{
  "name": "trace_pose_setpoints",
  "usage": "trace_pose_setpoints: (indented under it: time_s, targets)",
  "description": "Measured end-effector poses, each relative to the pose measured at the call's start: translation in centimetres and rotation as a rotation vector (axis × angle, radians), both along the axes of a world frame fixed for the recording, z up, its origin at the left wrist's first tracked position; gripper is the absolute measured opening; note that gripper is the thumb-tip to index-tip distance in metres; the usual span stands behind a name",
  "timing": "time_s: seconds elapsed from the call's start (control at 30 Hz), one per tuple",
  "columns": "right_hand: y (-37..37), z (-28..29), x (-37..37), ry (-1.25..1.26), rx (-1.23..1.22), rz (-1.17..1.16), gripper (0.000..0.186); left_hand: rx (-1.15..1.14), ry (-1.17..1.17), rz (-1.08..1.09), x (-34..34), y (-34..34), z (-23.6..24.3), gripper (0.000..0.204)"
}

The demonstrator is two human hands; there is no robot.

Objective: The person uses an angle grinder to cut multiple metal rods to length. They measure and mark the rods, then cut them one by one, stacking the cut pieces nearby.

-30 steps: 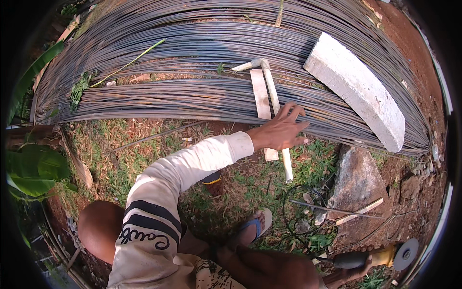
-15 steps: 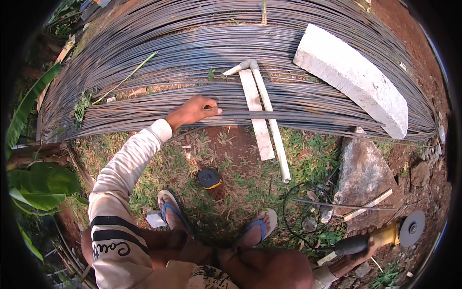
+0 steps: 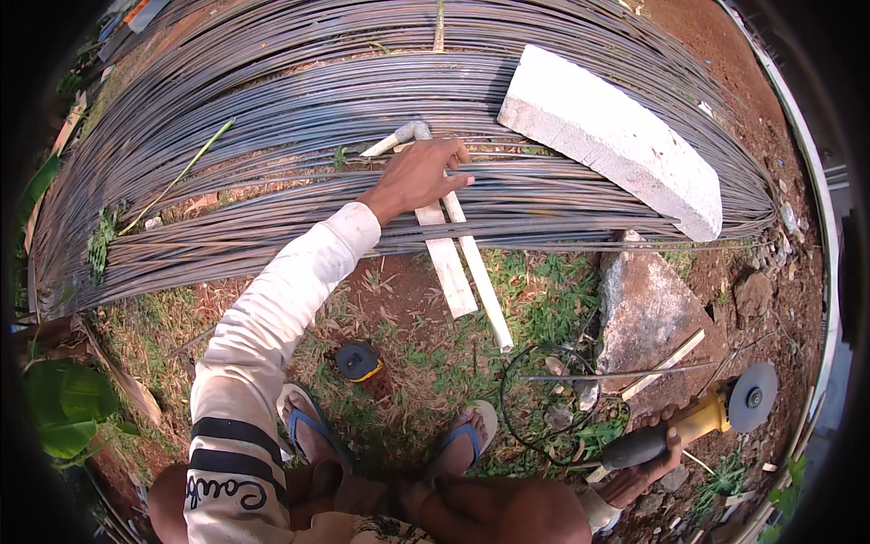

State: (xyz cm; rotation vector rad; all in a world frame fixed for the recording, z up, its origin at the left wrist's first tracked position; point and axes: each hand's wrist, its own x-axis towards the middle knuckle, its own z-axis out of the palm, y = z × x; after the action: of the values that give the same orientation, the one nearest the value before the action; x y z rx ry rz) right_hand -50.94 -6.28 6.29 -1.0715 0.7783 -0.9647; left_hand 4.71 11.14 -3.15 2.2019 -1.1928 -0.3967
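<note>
My left hand (image 3: 419,178) reaches over the long steel rebars (image 3: 272,207), with thumb and fingers apart and nothing visibly gripped. It is just above the top of a white plastic pipe with a grey elbow (image 3: 480,276) and a flat wooden slat (image 3: 448,279), both lying across the rods. Whether the fingers touch the rods or the pipe, I cannot tell. At the lower right, my right hand (image 3: 660,464) is wrapped round the dark body of a yellow and black angle grinder (image 3: 705,417). Its cutting disc points to the right.
A long white block (image 3: 616,140) rests on the rebars at right. Below it are a rough stone slab (image 3: 648,295), a wooden strip (image 3: 666,364) and a looped black cord (image 3: 509,399). A tape measure (image 3: 359,361) lies on the grass before my sandalled feet.
My left hand has moved right along the rebars from a pinch near their front edge to over the pipe, its fingers opening. The view has shifted; my right hand still holds the angle grinder.
</note>
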Motion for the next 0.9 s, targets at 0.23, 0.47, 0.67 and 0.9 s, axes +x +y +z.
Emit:
trace_pose_setpoints:
  time_s: [0.23,0.47,0.67,0.9]
  targets:
    - [0.6,0.4,-1.9,0.038,0.011,-0.125,0.077,-0.003,-0.432,-0.191,-4.6,-15.8,-1.4,0.081]
    - [-0.5,0.7,-2.0,0.056,-0.033,-0.214,0.073,-0.081,-0.752,-0.363,-3.0,-26.3,-3.9,0.079]
    - [-2.0,1.0,-1.4,0.132,-0.027,-0.265,0.071,-0.121,-0.942,-0.279,-0.6,-29.4,-6.4,0.071]
    - [-3.1,0.7,-0.6,0.138,0.018,-0.323,0.086,-0.129,-0.969,-0.215,4.1,-34.2,-5.8,0.076]
